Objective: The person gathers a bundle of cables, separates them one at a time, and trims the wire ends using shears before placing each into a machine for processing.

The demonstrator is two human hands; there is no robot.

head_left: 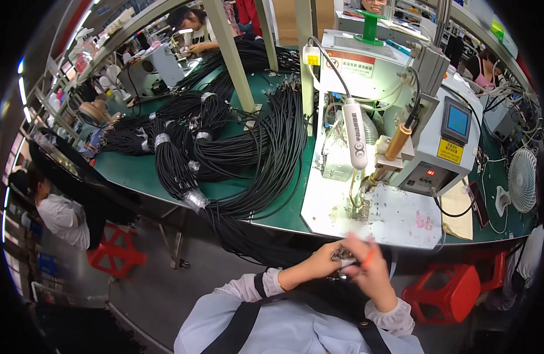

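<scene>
Hands [371, 270] around metal pieces [343, 255], wrap-bound black cables [266, 144] nearby

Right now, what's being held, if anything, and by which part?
The left hand holds a metallic-tipped bundle, apparently near its tips; whether the blurred right hand grips it too cannot be told.

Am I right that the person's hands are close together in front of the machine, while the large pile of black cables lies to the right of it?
Not quite: the head view shows the black cables to the left of the machine. The left hand and right hand are indeed close together in front of it.
</scene>
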